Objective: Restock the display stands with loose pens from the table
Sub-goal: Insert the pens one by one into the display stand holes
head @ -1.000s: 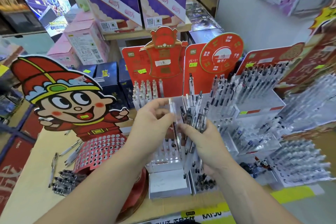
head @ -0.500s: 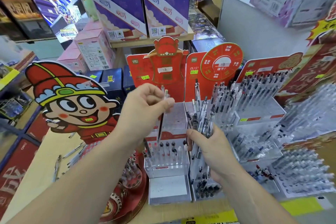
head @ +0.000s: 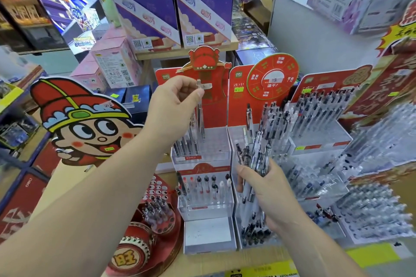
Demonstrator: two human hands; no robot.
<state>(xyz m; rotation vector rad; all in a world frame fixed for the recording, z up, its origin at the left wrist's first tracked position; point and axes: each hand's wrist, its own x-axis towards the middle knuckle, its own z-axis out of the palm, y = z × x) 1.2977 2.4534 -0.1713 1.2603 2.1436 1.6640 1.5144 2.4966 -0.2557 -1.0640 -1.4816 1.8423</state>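
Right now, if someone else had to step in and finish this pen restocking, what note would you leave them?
Left hand pinches one clear pen by its top, upright, tip down at the upper tier of the left red stand; seated or not, I cannot tell.
Right hand grips a bundle of pens in front of the middle stand.
Done: a few pens stand at that tier's left side.
To do: most of its holes look empty; seat this pen, then feed in the bundle.
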